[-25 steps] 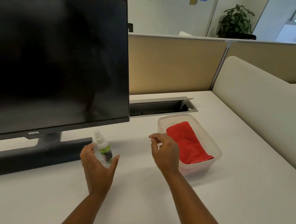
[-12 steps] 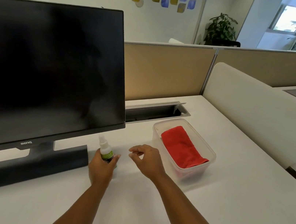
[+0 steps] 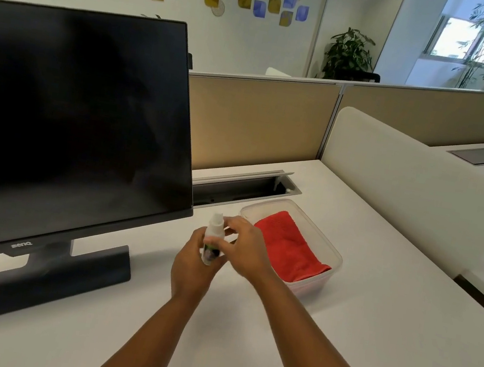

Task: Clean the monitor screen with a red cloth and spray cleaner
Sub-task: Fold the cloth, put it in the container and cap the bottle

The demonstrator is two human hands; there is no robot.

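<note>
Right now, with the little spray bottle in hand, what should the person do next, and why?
Probably pull off the cap. The left hand grips the spray bottle, the right hand reaches its top, and the red cloth still lies in its tub.

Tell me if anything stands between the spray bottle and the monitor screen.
Nothing visible does. The left hand holds the spray bottle just right of the monitor screen, near its lower right corner, with open air between them. The right hand is at the bottle's cap on the far side. The red cloth lies in its container, further right.
</note>
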